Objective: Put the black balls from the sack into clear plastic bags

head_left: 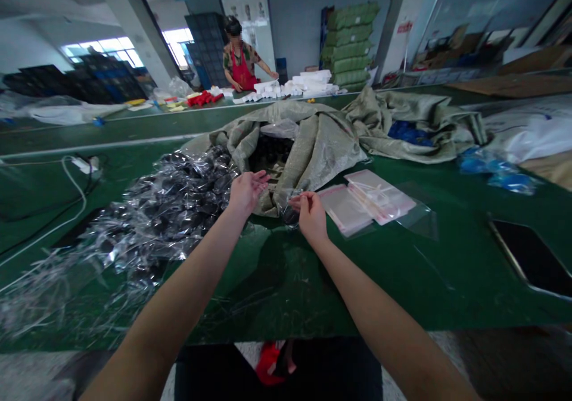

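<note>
My right hand [311, 213] pinches a small clear plastic bag [289, 213] with a dark item inside. Fingers apart and holding nothing, my left hand [248, 191] is in front of the mouth of a grey-green woven sack [324, 145]. Dark round items [270, 151] show inside that sack. Left of my hands lies a big heap of black items in clear bags [179, 201]. Two stacks of flat clear bags [379, 195] with pinkish edges rest just right of my right hand.
A phone [531, 255] lies at the right. Another woven sack [420, 121] holds blue items, with blue bagged pieces [498, 168] beside it. A white cable [78, 192] runs along the left. Across the table a person in a red apron [242, 67] handles white pieces [286, 88].
</note>
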`<state>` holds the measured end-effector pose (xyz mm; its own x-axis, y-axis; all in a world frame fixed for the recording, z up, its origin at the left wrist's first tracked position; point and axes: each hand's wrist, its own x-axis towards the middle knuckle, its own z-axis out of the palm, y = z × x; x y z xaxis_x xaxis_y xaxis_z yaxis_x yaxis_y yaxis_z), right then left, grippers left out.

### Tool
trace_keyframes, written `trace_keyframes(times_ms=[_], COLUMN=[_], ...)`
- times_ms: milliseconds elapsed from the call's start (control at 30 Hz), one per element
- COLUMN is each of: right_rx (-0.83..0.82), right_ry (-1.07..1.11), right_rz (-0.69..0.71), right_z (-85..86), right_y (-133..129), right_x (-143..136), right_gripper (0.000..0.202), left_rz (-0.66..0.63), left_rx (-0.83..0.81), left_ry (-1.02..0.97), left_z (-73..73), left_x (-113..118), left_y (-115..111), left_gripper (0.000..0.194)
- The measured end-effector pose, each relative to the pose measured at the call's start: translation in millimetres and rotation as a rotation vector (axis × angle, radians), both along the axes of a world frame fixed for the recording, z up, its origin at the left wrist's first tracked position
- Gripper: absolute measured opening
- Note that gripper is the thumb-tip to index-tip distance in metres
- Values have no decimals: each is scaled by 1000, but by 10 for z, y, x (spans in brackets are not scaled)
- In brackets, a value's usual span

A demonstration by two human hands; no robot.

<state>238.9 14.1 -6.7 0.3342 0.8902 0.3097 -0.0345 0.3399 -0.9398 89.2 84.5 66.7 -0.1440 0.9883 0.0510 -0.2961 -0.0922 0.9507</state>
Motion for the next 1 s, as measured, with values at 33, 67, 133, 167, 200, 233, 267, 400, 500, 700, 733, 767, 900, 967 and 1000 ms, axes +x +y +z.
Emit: trace_keyframes(times_ms=[33, 67, 133, 167, 200, 233, 267, 400, 500, 700, 733, 767, 900, 967, 1000], right_rx=[-9, -22, -56, -69, -78, -83, -88, -124, -174, -239, -251, -265, -364, -409, -418], right_ry=[54, 105, 174, 193, 207, 223, 244, 327, 331, 310, 312, 315, 259, 182, 143], right_rz=[22, 42, 63, 63, 61, 60, 64, 95, 97, 134, 142, 154, 254, 289, 292], right_z=[3, 9, 22, 28, 32, 34, 35, 38, 39, 23, 20, 18, 3, -16, -27], right_y=[6, 10, 17, 22, 28, 35, 44, 79, 97, 131, 136, 139, 129, 122, 122], right_x=[-1, 1, 12, 21, 32, 44, 56, 103, 129, 197, 216, 237, 304, 314, 314], right_gripper=[20, 20, 21, 22, 22, 23, 23, 25, 27, 30, 31, 31, 34, 33, 32], left_rz=[-6, -17, -61, -100, -146, -198, -253, -504, -544, -518, -518, -517, -503, -500, -499], left_rx=[-42, -71, -108, -119, -131, -147, -162, -167, -78, -31, -33, -38, -62, -55, -45], left_ry=[-124, -207, -281, -280, -253, -196, -105, 403, 593, 592, 568, 548, 506, 502, 498], left_z=[16, 28, 34, 24, 4, -25, -64, -278, -439, -607, -619, -629, -667, -686, -694], left_x=[-72, -154, -318, -385, -435, -462, -466, -323, -209, -175, -178, -183, -217, -241, -252], left_y=[21, 36, 35, 16, -18, -65, -124, -369, -435, -368, -361, -357, -348, -339, -333], left_gripper=[13, 17, 27, 30, 32, 30, 27, 36, 44, 41, 39, 38, 32, 31, 31])
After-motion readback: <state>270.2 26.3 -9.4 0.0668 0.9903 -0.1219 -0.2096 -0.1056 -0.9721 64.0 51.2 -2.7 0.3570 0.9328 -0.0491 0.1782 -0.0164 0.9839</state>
